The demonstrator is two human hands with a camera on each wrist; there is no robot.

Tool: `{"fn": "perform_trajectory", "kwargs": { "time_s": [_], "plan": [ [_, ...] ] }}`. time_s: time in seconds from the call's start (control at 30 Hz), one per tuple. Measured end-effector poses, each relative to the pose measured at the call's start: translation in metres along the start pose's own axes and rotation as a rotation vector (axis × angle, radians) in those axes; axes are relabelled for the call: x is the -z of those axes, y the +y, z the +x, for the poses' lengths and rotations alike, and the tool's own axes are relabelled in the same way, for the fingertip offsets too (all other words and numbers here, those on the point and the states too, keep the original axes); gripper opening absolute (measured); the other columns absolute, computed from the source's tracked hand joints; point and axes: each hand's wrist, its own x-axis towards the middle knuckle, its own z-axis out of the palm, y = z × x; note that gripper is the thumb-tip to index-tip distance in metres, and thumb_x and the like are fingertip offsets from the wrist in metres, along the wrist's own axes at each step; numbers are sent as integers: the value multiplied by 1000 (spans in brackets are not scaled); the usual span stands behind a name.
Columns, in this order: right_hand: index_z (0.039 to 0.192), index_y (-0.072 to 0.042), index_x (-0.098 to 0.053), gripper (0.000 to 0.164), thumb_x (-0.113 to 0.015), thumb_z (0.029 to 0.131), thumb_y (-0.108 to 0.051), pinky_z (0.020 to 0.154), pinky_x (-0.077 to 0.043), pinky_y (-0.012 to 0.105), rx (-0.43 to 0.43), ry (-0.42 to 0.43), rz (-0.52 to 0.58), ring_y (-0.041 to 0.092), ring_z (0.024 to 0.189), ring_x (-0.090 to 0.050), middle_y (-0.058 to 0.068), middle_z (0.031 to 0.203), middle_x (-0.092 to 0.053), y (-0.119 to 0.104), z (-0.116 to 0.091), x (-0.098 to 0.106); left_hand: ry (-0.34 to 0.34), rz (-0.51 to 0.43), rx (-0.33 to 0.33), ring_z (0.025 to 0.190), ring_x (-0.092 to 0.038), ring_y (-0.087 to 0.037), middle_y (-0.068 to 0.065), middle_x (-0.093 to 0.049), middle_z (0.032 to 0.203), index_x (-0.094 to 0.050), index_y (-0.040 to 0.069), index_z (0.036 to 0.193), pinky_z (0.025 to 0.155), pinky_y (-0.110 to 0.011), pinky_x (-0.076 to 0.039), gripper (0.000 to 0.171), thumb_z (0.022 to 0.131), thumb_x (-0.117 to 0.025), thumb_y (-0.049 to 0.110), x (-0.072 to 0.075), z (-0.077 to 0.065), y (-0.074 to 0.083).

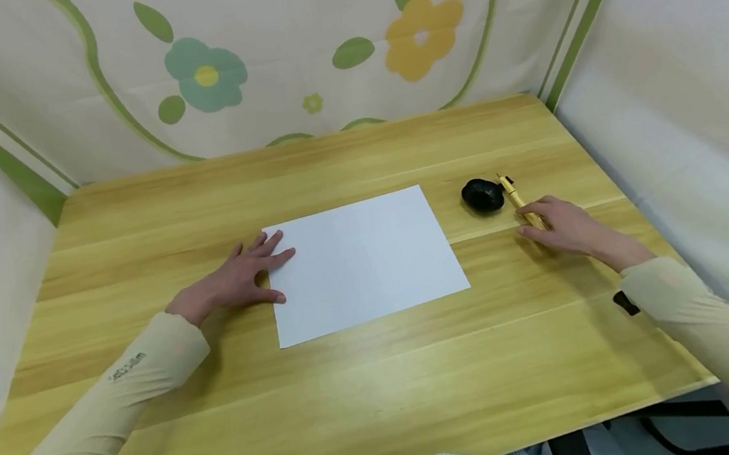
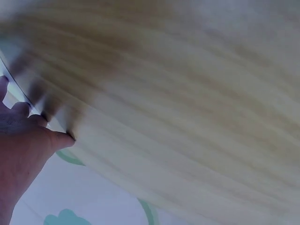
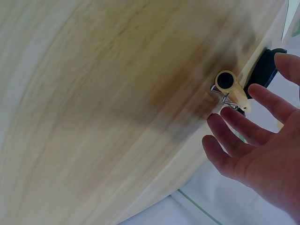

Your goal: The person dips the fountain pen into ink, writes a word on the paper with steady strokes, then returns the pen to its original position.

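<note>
A blank white sheet of paper [image 1: 368, 264] lies on the wooden table. My left hand [image 1: 245, 273] rests with spread fingers on the sheet's left edge; the left wrist view shows that hand [image 2: 26, 140] at its left side. To the right lies a slim yellow pen-like tool [image 1: 511, 193] with a thin tip and a small black clip. My right hand [image 1: 561, 225] has thumb and forefinger on either side of its near end. In the right wrist view the tool's round, dark-centred end [image 3: 225, 80] and silver wire loops [image 3: 224, 97] show beside the right hand's [image 3: 267, 136] spread, slightly bent fingers.
A glossy black rounded object [image 1: 483, 195] sits just left of the yellow tool. Behind the table [image 1: 369, 397] hangs a white curtain with flowers [image 1: 299, 49], and white cloth walls [image 1: 689, 75] stand at both sides. The front table edge is near my body.
</note>
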Motion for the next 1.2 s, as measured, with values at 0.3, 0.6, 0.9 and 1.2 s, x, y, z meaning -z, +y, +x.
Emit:
{"fn": "perform_trajectory", "kwargs": {
  "time_s": [0.3,0.6,0.9,1.2],
  "plan": [
    [124,3,-58,43,-57,94,-27,94,-40,60,17,-14,-56,50,112,-51,35,124,-53,-1,6,-3,23,13,-37,145,3,-44,-16,-3,160,-29,14,149,106,-71,2,85,81,-69,46,-6,-1,-8],
    [122,5,-59,41,-58,93,-25,88,-43,60,-11,7,-86,51,107,-54,36,122,-54,-2,9,-4,43,8,-57,146,4,-42,-19,2,160,-26,15,150,108,-69,4,86,82,-69,45,-9,0,-12],
    [115,4,-64,34,-56,94,-21,79,-46,58,-24,94,-93,47,98,-58,31,115,-58,-1,11,-10,45,17,-49,146,3,-41,-19,3,159,-26,15,150,109,-68,3,87,81,-70,44,-8,2,-13],
    [102,6,-67,24,-53,90,-10,73,-48,54,4,253,22,42,84,-62,29,98,-63,2,13,-13,43,13,-43,146,4,-41,-19,3,159,-27,15,150,109,-68,3,87,81,-70,44,-9,3,-13]
  ]
}}
